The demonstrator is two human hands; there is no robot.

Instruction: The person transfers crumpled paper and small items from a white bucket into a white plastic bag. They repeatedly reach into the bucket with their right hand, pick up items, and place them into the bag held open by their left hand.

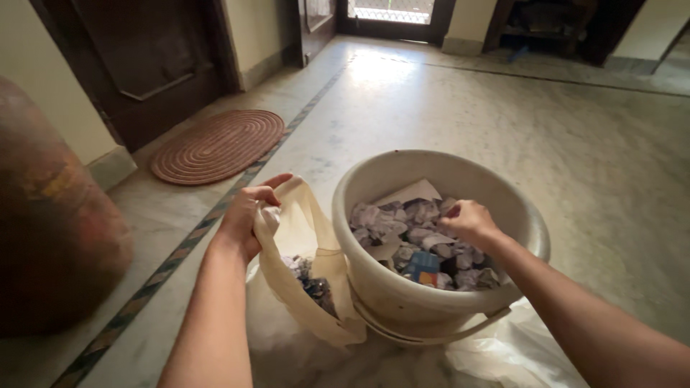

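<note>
A cream plastic bucket (pixel 402 287) stands on the marble floor, filled with several crumpled papers (pixel 402 223) and a blue carton scrap. My right hand (pixel 467 221) is inside the bucket, its fingers closed on crumpled paper. Left of the bucket, my left hand (pixel 244 215) grips the rim of a cream cloth bag (pixel 309 230) and holds its mouth up. Some crumpled paper lies inside the bag.
A large rusty-red cylinder (pixel 50 223) stands at the far left. An oval brown doormat (pixel 218 146) lies before a dark wooden door (pixel 144 57). Clear plastic sheeting (pixel 503 352) lies under and right of the bucket. An open doorway is at the far end.
</note>
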